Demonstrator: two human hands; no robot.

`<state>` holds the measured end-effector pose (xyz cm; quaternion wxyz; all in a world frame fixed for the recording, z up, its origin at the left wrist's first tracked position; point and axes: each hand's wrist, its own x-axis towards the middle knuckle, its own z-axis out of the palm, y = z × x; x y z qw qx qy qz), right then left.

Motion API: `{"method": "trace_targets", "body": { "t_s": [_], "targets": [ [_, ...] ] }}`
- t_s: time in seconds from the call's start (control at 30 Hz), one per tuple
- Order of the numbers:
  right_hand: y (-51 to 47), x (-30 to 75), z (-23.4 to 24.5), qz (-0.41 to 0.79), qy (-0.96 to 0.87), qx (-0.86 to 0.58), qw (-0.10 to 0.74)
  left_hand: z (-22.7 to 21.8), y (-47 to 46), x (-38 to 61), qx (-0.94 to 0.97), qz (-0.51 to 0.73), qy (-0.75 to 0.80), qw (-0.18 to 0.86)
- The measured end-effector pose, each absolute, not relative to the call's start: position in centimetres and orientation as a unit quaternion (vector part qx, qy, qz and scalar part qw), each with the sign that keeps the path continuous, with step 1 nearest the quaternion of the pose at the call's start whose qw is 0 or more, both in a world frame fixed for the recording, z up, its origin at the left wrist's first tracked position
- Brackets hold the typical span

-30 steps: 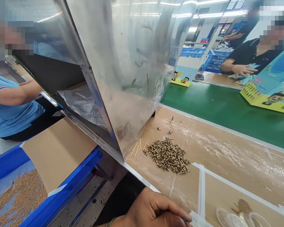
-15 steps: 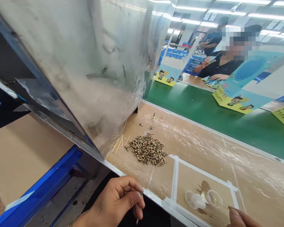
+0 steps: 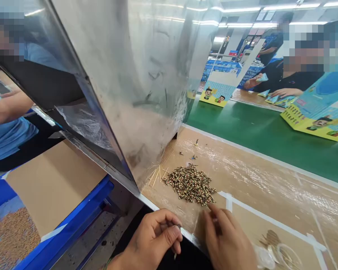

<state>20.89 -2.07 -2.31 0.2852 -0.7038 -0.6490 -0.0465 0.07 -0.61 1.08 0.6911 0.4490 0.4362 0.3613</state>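
Observation:
My left hand (image 3: 160, 238) is closed at the table's front edge. Its thumb and index finger pinch a tiny dark-tipped piece (image 3: 179, 226); the fingers hide most of it. A pale tip pokes out below the curled fingers. My right hand (image 3: 227, 236) reaches to the front edge of a pile of tiny speckled pieces (image 3: 190, 183). Its thumb and index finger are slightly apart, with nothing visible between them. Right of that hand, a clear round cup (image 3: 264, 258) and a shallow clear ring-shaped dish (image 3: 288, 257) stand on the table.
Several thin wooden sticks (image 3: 157, 175) lie left of the pile, beside a large metal panel (image 3: 135, 93). White tape (image 3: 267, 217) marks the tabletop. Behind runs a green belt (image 3: 242, 125). Co-workers sit opposite and at left, near a blue bin (image 3: 87, 198) with brown pieces.
My right hand has moved left from the clear dishes to the pile, and the thin stick has left its fingers. My left hand keeps its pinch. The view has swung left.

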Motion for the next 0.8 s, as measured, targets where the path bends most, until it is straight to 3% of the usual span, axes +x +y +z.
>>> {"method": "trace_targets", "body": {
  "t_s": [0.17,0.33,0.57,0.8],
  "targets": [
    [0.3,20.0,-2.7,-0.073,-0.665,-0.706,0.234,1.2,-0.8,-0.7,0.441,0.379,0.446,0.681],
    [-0.7,21.5,-3.7,-0.052,-0.626,-0.738,0.246,0.8,-0.8,-0.2,0.450,0.389,0.444,0.670],
    [-1.5,23.2,-3.8,0.075,-0.569,-0.775,0.265,0.6,0.0,2.3,0.439,0.381,0.415,0.699],
    [-2.7,20.2,0.3,0.154,-0.459,-0.832,0.273,0.1,0.0,3.0,0.445,0.377,0.408,0.703]
  ]
}}
